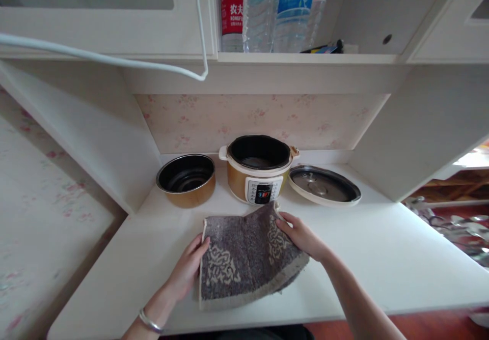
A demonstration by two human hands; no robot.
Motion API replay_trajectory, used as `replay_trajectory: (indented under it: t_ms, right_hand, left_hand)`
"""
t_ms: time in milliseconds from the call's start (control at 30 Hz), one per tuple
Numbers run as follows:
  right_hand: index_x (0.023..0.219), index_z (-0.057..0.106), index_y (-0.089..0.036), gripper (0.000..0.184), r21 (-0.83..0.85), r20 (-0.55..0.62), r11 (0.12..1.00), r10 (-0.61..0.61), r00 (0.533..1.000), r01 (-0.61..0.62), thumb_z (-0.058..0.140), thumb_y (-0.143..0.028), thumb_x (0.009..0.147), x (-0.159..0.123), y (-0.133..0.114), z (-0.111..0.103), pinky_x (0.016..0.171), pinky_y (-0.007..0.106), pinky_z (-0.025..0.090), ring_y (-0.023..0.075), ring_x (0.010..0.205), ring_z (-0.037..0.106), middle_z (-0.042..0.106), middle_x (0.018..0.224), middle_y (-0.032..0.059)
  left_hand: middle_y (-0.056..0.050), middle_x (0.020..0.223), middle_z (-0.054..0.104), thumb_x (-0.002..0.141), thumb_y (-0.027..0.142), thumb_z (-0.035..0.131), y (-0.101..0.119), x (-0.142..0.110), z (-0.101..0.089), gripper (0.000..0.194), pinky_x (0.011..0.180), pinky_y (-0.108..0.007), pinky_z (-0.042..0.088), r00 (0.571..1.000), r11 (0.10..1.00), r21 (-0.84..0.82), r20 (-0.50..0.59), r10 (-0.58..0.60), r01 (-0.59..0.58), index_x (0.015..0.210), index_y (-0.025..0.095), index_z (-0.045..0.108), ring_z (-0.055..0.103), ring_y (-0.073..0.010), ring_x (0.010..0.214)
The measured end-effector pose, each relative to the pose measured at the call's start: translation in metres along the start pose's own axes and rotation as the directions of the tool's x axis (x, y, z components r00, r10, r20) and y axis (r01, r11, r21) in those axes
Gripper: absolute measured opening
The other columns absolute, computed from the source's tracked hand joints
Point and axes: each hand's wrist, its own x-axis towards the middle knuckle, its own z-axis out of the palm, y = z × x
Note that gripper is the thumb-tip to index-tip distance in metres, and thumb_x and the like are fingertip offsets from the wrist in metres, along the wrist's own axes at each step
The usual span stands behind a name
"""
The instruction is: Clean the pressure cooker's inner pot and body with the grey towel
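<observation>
A grey-brown towel (248, 258) with cream scroll patterns and a pale border is spread between my hands, over the front of the white counter. My left hand (188, 264) grips its left edge, thumb on top. At the upper right corner, my right hand (300, 234) pinches the cloth, which sags in the middle. Just beyond the towel stands a gold and white electric pressure cooker (237, 177), lidless, with a dark inner pot in it. Left of the cooker sits a gold pot (191, 195) with a black inside. The cooker's lid (324, 185) lies upside down on the right.
Above the counter (374, 258), an open shelf (367, 57) holds clear plastic bottles (262, 19). A white cable (133, 64) hangs across the upper left. Cabinet side panels (428, 121) close in both sides. A red floor (431, 324) shows past the front edge.
</observation>
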Motion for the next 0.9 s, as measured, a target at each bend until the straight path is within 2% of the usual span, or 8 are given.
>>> replay_trajectory:
  t_ms: [133, 267, 400, 533, 633, 733, 833, 900]
  right_hand:
    - [0.117, 0.062, -0.024, 0.037, 0.075, 0.134, 0.990, -0.128, 0.983, 0.119, 0.048, -0.045, 0.089, 0.004, -0.047, 0.029, 0.087, 0.035, 0.048, 0.0234, 0.100, 0.060, 0.068, 0.106, -0.0001]
    - [0.106, 0.067, -0.024, 0.026, 0.020, 0.283, 0.961, -0.271, 0.920, 0.276, 0.053, -0.034, 0.087, 0.003, -0.067, 0.081, 0.076, 0.027, 0.047, 0.0176, 0.086, 0.061, 0.069, 0.096, -0.0008]
    - [0.094, 0.070, -0.023, 0.019, 0.081, 0.416, 0.955, -0.294, 0.860, 0.287, 0.060, -0.034, 0.083, -0.003, -0.068, 0.103, 0.069, 0.023, 0.045, 0.0131, 0.074, 0.059, 0.068, 0.082, -0.0015]
    - [0.098, 0.070, -0.019, 0.031, 0.342, 0.273, 0.935, -0.198, 0.941, 0.097, 0.058, -0.045, 0.085, -0.009, -0.058, 0.074, 0.073, 0.026, 0.047, 0.0149, 0.078, 0.061, 0.068, 0.085, 0.0023]
    - [0.091, 0.069, -0.016, 0.035, 0.457, -0.037, 0.887, -0.050, 0.998, 0.062, 0.058, -0.049, 0.083, -0.006, -0.038, 0.041, 0.071, 0.028, 0.047, 0.0144, 0.071, 0.059, 0.067, 0.083, 0.0048]
    - [0.090, 0.068, -0.016, 0.037, 0.437, -0.289, 0.898, 0.080, 0.954, 0.057, 0.060, -0.051, 0.081, 0.004, -0.005, 0.022, 0.067, 0.027, 0.046, 0.0139, 0.067, 0.056, 0.066, 0.083, 0.0052]
    - [0.092, 0.067, -0.017, 0.038, 0.385, -0.327, 0.923, 0.127, 0.937, 0.009, 0.057, -0.052, 0.080, 0.012, 0.034, 0.023, 0.065, 0.027, 0.046, 0.0154, 0.066, 0.057, 0.065, 0.081, 0.0052]
    - [0.092, 0.068, -0.017, 0.039, 0.311, -0.328, 0.950, 0.127, 0.936, -0.020, 0.054, -0.052, 0.082, 0.014, 0.056, 0.031, 0.063, 0.028, 0.046, 0.0165, 0.065, 0.058, 0.066, 0.079, 0.0054]
  left_hand:
    - [-0.005, 0.124, 0.063, 0.088, 0.056, 0.046, 0.001, -0.008, 0.022, 0.056, 0.094, -0.042, 0.047, 0.995, 0.995, -0.049, 0.058, -0.079, 0.082, 0.138, 0.032, 0.038, 0.062, -0.0226, 0.109]
    - [-0.012, 0.113, 0.068, 0.085, 0.070, 0.033, 0.005, -0.017, 0.048, 0.070, 0.090, -0.046, 0.049, 0.961, 0.970, -0.132, 0.216, -0.173, 0.205, 0.133, 0.020, 0.049, 0.066, -0.0285, 0.101]
    - [-0.014, 0.099, 0.072, 0.082, 0.056, 0.056, 0.017, -0.022, 0.068, 0.059, 0.081, -0.043, 0.053, 0.949, 0.911, -0.282, 0.186, -0.256, 0.301, 0.124, 0.014, 0.057, 0.069, -0.0306, 0.090]
    - [-0.012, 0.089, 0.074, 0.076, 0.032, 0.071, 0.051, -0.020, 0.074, 0.049, 0.075, -0.040, 0.055, 0.987, 0.954, -0.266, -0.038, -0.154, 0.139, 0.121, 0.014, 0.059, 0.071, -0.0288, 0.082]
    - [-0.010, 0.088, 0.073, 0.073, 0.025, 0.074, 0.099, -0.014, 0.080, 0.047, 0.074, -0.038, 0.056, 0.987, 0.987, -0.152, -0.159, 0.020, -0.044, 0.117, 0.016, 0.061, 0.071, -0.0265, 0.079]
    - [-0.008, 0.088, 0.073, 0.074, 0.024, 0.071, 0.159, 0.005, 0.102, 0.040, 0.074, -0.036, 0.056, 0.959, 0.963, -0.073, -0.137, 0.248, -0.260, 0.113, 0.016, 0.064, 0.070, -0.0238, 0.078]
    - [-0.007, 0.083, 0.072, 0.075, 0.028, 0.070, 0.214, 0.044, 0.140, 0.037, 0.072, -0.034, 0.056, 0.890, 0.892, 0.070, -0.072, 0.450, -0.446, 0.109, 0.015, 0.064, 0.069, -0.0222, 0.075]
    - [-0.006, 0.080, 0.071, 0.076, 0.028, 0.067, 0.240, 0.079, 0.170, 0.034, 0.070, -0.034, 0.055, 0.870, 0.857, 0.177, -0.005, 0.493, -0.485, 0.107, 0.015, 0.064, 0.069, -0.0215, 0.073]
